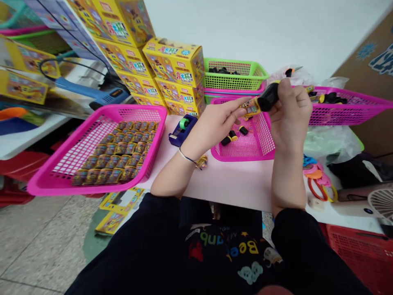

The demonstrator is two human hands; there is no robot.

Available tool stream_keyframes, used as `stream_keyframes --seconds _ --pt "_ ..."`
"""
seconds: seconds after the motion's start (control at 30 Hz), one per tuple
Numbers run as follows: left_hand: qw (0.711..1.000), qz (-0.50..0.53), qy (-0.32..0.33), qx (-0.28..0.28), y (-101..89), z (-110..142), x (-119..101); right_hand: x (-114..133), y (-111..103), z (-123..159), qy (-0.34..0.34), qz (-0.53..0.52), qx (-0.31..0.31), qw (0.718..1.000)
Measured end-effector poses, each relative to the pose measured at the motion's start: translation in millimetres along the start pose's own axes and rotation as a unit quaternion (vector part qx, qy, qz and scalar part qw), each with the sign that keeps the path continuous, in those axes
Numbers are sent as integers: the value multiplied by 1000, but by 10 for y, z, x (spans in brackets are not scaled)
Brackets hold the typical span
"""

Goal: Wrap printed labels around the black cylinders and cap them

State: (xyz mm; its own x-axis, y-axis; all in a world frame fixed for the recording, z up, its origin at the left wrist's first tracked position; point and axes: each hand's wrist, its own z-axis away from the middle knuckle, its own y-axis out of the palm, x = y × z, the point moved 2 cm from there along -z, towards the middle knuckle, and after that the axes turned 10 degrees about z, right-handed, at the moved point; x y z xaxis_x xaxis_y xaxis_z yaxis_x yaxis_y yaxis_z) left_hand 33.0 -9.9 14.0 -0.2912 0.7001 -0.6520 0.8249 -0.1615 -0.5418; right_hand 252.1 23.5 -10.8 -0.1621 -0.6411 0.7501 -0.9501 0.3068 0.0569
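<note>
Two bare hands of ours meet over the far part of the pale pinkish-white bench (pixel 233 184). Our left hand (pixel 222 116), its wrist in a thin dark-and-white cord bracelet, has its fingers drawn in narrow around a small yellow printed piece (pixel 252 107). Our right hand (pixel 290 108) is closed around a glossy black cylindrical piece (pixel 269 96), thumb over its yellow-edged end; the two pieces sit end to end, tilted, though our fingers partly hide where they meet. Just below them, a shallow bright pink plastic basket (pixel 245 152) has a few loose black-and-yellow pieces (pixel 232 135) lying in it. Near our left forearm, a small crumpled-looking yellow printed item (pixel 202 162) lies on the bench, and a dark blue tape dispenser (pixel 179 136) with a green core stands farther left. At the bench's left edge we have a large bright pink plastic basket (pixel 135 107) with rows of small printed cups (pixel 115 162) in it. Yellow printed cartons (pixel 173 65) are stacked toward the far left corner, and beside them a lime green plastic basket (pixel 236 84) holding black pieces rests on other baskets. Toward the far right corner, another bright pink plastic basket (pixel 344 116) holds black pieces above a clear plastic bag (pixel 334 143). Nearer us along the right side are red and yellow rings (pixel 317 189) and a pale fan (pixel 382 201).
</note>
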Motion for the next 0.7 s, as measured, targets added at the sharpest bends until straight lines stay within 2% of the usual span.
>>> stream_keyframes --seconds 0.17,0.27,0.33,0.53,0.7 --pt "999 28 18 -30 20 36 30 25 128 45 -18 20 -2 1000" --pt "997 56 27 -50 62 10 93 172 246 127 -64 -8 -41 997" --pt "994 88 36 -60 79 -26 148 277 300 181 -89 -28 -45 995" --pt "991 118 49 -47 -31 -49 201 460 296 289 -125 15 101 987" --pt "990 123 69 -6 -175 64 30 510 311 395 -222 71 111 966"
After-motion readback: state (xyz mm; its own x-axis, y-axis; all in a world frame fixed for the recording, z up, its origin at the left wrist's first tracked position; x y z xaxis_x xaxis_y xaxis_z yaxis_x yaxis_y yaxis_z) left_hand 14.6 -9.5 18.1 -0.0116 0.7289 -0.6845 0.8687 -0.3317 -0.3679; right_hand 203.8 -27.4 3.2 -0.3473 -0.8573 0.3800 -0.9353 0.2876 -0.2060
